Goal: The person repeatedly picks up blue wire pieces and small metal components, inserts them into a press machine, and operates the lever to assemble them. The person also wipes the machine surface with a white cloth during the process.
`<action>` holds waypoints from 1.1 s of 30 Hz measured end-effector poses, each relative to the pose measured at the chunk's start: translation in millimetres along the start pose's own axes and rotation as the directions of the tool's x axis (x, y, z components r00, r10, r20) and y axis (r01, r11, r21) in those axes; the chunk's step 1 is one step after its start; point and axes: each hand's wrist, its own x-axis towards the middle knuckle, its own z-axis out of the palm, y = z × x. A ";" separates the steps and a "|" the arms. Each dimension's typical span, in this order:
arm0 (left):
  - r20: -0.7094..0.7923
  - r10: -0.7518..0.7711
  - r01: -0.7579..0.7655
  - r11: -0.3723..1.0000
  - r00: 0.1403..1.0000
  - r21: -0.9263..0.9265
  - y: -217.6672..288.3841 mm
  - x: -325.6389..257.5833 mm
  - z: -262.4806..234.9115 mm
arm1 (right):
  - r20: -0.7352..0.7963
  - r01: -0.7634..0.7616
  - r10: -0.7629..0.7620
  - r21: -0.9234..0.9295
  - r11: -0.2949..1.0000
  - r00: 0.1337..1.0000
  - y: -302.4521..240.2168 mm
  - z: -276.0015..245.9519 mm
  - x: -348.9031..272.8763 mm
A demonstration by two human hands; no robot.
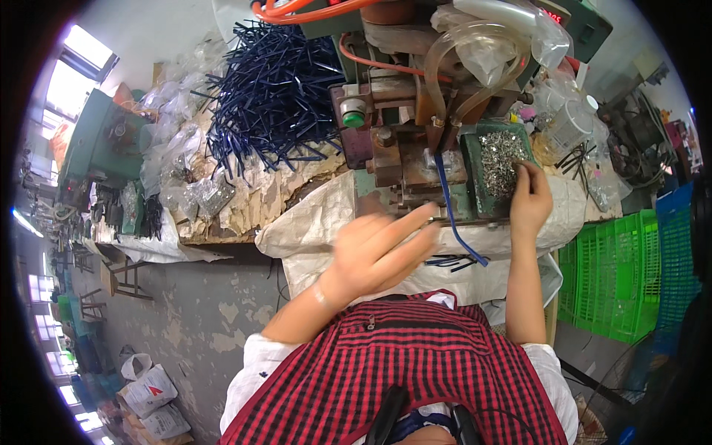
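Right hand at a green tray of small metal pieces, three o'clock from the press.
Its fingertips draw together at the tray's edge; whether they pinch a piece, I cannot tell. A blue strip hangs from the press toward five o'clock. The left hand, blurred at seven, blocks part of the bench edge; its grip is unclear. Dark-blue strips heap at ten, a clear bag of small parts lies at nine, and a green crate stands at four.

strip pile: navy | machine strip: blu | tray: grn | bits: slvr | apron: red/blk chk | crate: brt grn
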 end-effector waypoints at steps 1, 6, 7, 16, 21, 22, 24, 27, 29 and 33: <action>0.023 -0.020 0.019 0.999 1.000 0.040 -2.0 -12.8 -16.3 | -0.020 -0.078 0.081 0.123 0.989 0.997 5.2 -2.6 1.4; -0.402 -0.280 0.384 0.900 0.872 0.206 -75.5 -23.3 -48.9 | 0.021 -0.270 0.287 0.413 0.870 0.958 23.1 3.7 9.2; -0.348 -0.304 0.399 0.884 0.887 0.244 -94.3 -22.1 -52.8 | 0.056 -0.271 0.275 0.446 0.853 0.960 19.2 17.3 10.9; 0.340 -0.320 0.026 0.760 0.884 0.649 -201.3 -84.3 6.4 | 0.030 -0.021 0.020 0.032 0.999 0.999 -18.7 5.7 -0.6; -0.263 -0.426 0.474 0.868 0.865 0.152 -183.7 -80.3 9.8 | 0.159 -0.171 0.156 0.083 0.982 0.975 -11.6 -35.3 -16.1; -0.342 -0.556 0.566 0.820 0.758 -0.078 -181.1 -75.0 11.0 | 0.200 -0.186 0.155 0.149 0.971 0.968 -22.6 -34.0 -18.1; -0.297 -0.767 0.612 0.636 0.569 -0.469 -181.5 -71.2 9.9 | 0.280 -0.165 0.088 0.263 0.951 0.956 -57.2 -24.5 -17.0; -0.021 -0.900 0.628 0.320 0.435 -0.709 -185.3 -63.1 4.5 | 0.262 0.067 -0.161 0.335 0.940 0.951 -99.0 12.6 -2.5; -0.014 -0.867 0.633 0.375 0.499 -0.677 -183.0 -70.0 31.0 | 0.238 0.196 -0.279 0.322 0.926 0.930 -104.0 36.8 5.7; 0.038 -0.929 0.794 0.292 0.367 -0.534 -150.8 -90.2 25.3 | 0.286 -0.090 -0.076 0.524 0.847 0.955 -109.7 50.3 -16.9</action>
